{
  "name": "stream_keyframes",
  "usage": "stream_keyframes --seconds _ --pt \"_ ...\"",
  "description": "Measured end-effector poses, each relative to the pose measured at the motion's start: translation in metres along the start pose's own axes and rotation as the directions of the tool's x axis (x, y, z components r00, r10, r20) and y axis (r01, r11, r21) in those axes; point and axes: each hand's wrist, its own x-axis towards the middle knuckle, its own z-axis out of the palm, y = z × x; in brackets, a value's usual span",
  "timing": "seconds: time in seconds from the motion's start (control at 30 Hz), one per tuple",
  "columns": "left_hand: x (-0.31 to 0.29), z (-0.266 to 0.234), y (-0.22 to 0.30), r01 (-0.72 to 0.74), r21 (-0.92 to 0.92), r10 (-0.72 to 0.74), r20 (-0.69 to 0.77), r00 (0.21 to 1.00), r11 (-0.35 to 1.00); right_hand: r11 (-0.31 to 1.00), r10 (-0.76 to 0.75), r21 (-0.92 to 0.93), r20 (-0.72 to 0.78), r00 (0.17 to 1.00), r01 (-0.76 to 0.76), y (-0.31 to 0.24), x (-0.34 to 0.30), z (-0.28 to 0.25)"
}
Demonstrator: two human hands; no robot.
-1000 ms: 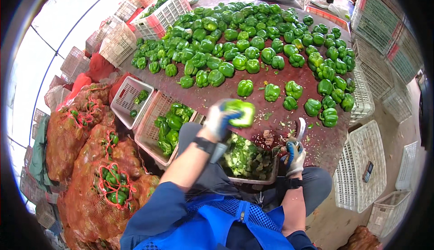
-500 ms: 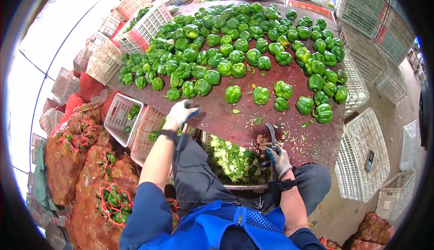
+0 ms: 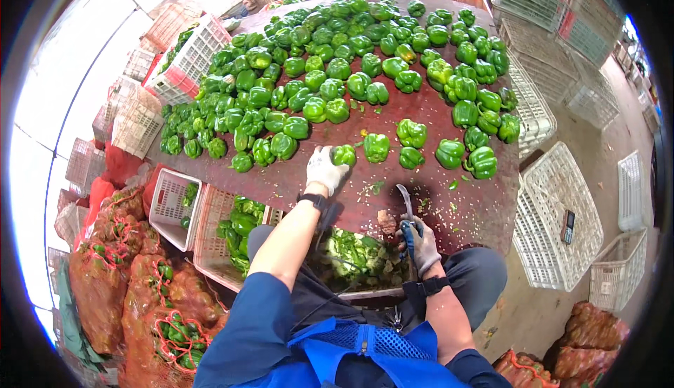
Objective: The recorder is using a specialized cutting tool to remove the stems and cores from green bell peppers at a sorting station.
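Left hand (image 3: 326, 170): gloved, arm stretched to 12 o'clock, fingers closing around a green bell pepper (image 3: 344, 154) that sits on the dark red table (image 3: 477, 209), at the near edge of the heap.

Right hand (image 3: 423, 242): gloved, clenched on the blue handle of a curved knife (image 3: 406, 205), blade pointing to 12 o'clock over the table's near edge.

Pepper heap (image 3: 337, 58): many green bell peppers covering the table from 10 to 2 o'clock; a few loose ones just right of the held pepper.

Scrap bin (image 3: 361, 258): between the two forearms, filled with green trimmings.

Pink crate (image 3: 217, 237): at 9 o'clock of the bin, holding whole peppers; a white crate (image 3: 167, 202) just beside it.

Red mesh sacks (image 3: 133, 283): at 8 o'clock, stuffed with peppers.

White empty crates (image 3: 562, 219): at 3 o'clock, on the floor.
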Motion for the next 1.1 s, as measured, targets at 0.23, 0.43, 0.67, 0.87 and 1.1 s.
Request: stream_keyframes --seconds 0.23,0.43,0.67,0.87,1.1 --pt "-0.098 0.006 0.045 -0.21 -0.266 0.263 0.181 0.948 0.941 0.898 -0.256 -0.358 0.053 0.965 0.258 -0.001 0.0 0.009" --pt "-0.123 0.019 0.055 -0.211 -0.317 0.267 0.146 0.952 0.925 0.844 -0.268 -0.475 0.03 0.963 0.25 0.011 0.005 0.005" --pt "-0.118 0.033 0.047 0.18 -0.609 -0.014 0.268 0.963 0.772 0.748 -0.107 -0.644 0.119 0.987 0.159 0.024 0.002 0.009" --pt "-0.106 0.031 0.023 0.388 -0.75 -0.21 0.327 0.921 0.536 0.74 -0.265 -0.613 0.112 0.958 0.277 0.006 -0.012 0.012" --pt "-0.13 -0.02 0.067 0.438 -0.707 0.032 0.544 0.838 0.555 0.981 -0.168 0.099 0.037 0.985 0.164 0.019 0.006 0.004"
